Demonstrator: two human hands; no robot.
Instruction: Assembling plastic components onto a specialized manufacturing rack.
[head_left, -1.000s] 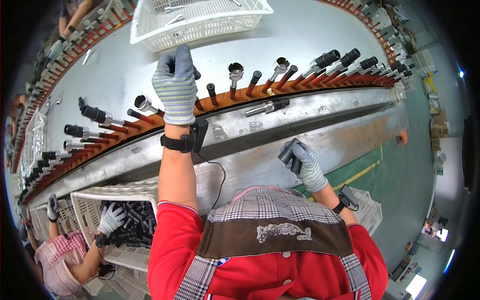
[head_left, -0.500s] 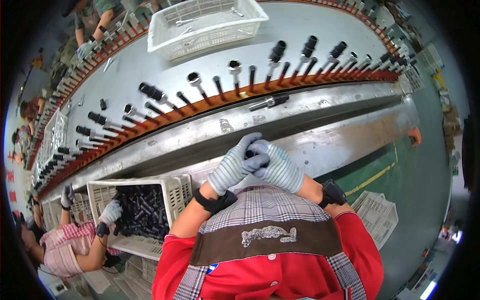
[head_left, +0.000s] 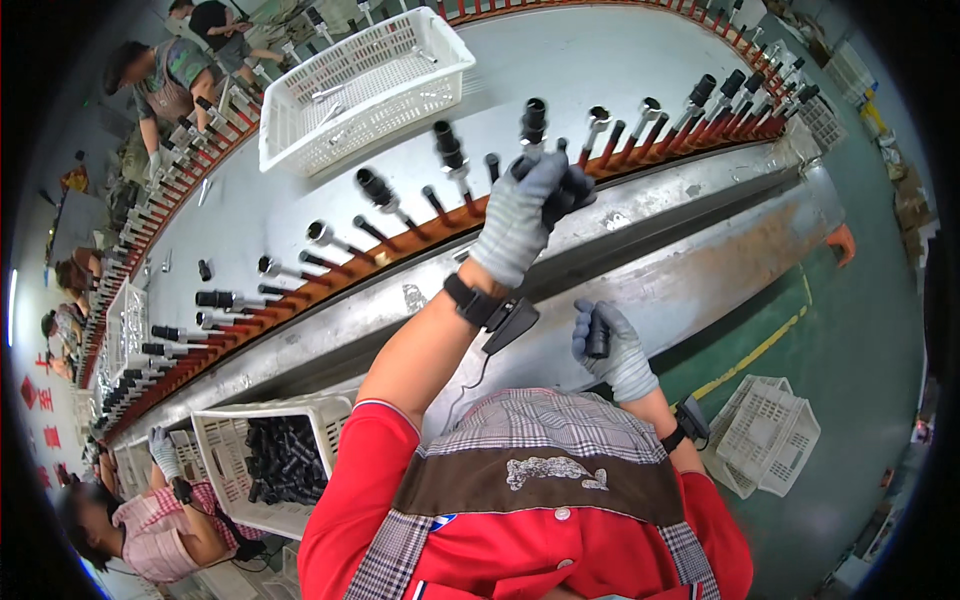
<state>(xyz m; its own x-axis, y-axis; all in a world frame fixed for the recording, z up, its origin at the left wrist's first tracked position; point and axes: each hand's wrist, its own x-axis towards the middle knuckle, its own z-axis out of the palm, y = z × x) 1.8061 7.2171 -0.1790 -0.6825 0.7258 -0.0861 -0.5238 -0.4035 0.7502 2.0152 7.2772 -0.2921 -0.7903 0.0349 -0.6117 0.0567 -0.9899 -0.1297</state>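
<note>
My left hand (head_left: 518,218), in a striped grey glove, stretches out over the ledge to the row of upright pegs. Its fingers are curled around a dark shape that I cannot make out, partly hidden by the glove. Close to my apron, my right hand (head_left: 618,352) is closed around a short black tubular sleeve (head_left: 598,337), held roughly upright. The red pegs carry silver sockets, some topped with black sleeves, such as one (head_left: 450,148) left of my left hand. Behind my left wrist, a silver end of a tool (head_left: 462,253) shows on the ledge.
A white crate (head_left: 325,410) of black sleeves stands at my left, with a co-worker (head_left: 165,530) beside it. On the grey table rests a white basket (head_left: 370,115) with a few metal tools. Stacked crates (head_left: 765,435) sit on the floor at my right.
My hands were together in front of me around a dark part. They have separated: the left has reached forward to the pegs, the right has drawn slightly right, holding the black sleeve. The view has shifted.
</note>
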